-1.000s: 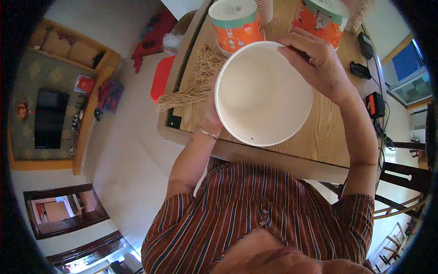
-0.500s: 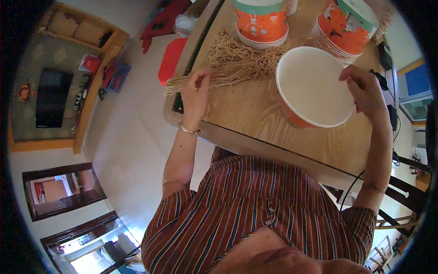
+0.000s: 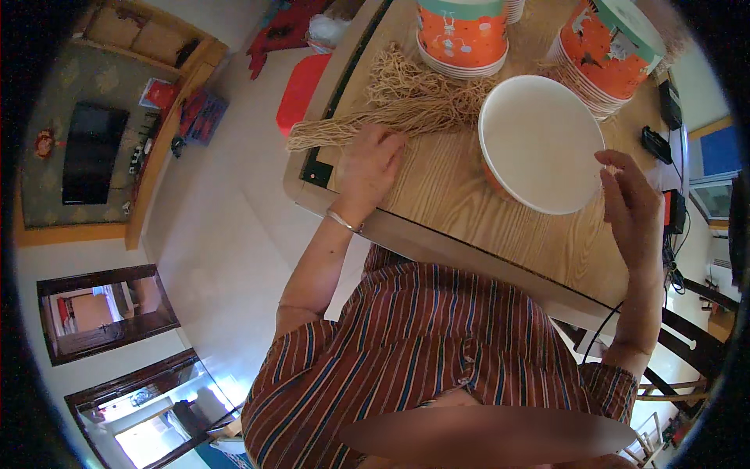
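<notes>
A wide paper tub [image 3: 541, 144], white inside with an orange outer wall, sits on the wooden table [image 3: 449, 199] with its mouth toward me. At its right rim is my right hand [image 3: 631, 191], fingers apart and thumb beside the rim; whether it touches the tub is unclear. My left hand [image 3: 375, 168] is closed at the near edge of a bundle of beige twine [image 3: 418, 105]. Its fingers are curled together, and what they pinch, if anything, is too small to make out. The bundle's loose end reaches the table's left edge.
Behind the tub stand a stack of orange and green tubs [image 3: 462, 39] and another stack [image 3: 609, 47] to its right. A red stool [image 3: 303, 90] is beyond the table's left edge. Black devices and cables [image 3: 658, 144] lie along the right edge.
My left hand has moved right along the near side of the twine. The fingers of my right hand have spread and sit slightly lower beside the tub's rim.
</notes>
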`<state>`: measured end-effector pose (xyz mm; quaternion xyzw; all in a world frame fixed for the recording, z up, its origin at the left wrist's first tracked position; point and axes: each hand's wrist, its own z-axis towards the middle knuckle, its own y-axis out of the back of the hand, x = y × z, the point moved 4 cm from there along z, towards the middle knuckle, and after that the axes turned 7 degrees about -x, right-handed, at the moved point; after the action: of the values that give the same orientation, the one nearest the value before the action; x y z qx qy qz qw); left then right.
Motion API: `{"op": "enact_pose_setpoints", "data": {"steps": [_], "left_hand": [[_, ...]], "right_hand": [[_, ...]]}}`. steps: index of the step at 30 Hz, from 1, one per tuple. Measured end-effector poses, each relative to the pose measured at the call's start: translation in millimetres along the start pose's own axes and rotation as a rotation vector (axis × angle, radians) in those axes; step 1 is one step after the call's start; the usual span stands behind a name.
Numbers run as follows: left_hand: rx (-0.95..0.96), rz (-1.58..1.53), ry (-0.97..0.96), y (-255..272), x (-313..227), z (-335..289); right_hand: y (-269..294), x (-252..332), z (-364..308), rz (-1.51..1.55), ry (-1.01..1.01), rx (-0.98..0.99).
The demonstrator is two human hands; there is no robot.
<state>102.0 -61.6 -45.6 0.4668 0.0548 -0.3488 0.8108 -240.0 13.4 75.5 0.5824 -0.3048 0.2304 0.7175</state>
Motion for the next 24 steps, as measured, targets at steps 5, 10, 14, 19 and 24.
{"op": "enact_pose_setpoints", "data": {"steps": [5,10,14,19,24], "left_hand": [[0.133,0.171,-0.125,-1.6,-7.3,-2.7],[0.128,0.190,-0.215,-11.3,-7.3,4.5],[0.139,0.170,-0.194,-13.3,-3.7,-4.6],[0.051,0.080,-0.079,-3.9,-12.7,-12.2],[0.230,0.108,0.007,-14.7,-22.3,-3.5]], "right_hand": [[-22.8,33.7,-30.6,0.172,0.492,0.293],[-67.2,44.4,-47.8,0.218,0.477,0.673],[-109.1,29.6,-56.9,0.191,0.517,0.763],[-142.5,25.2,-61.5,0.127,0.489,0.873],[-164.3,23.9,-61.3,0.121,0.508,0.848]]}}
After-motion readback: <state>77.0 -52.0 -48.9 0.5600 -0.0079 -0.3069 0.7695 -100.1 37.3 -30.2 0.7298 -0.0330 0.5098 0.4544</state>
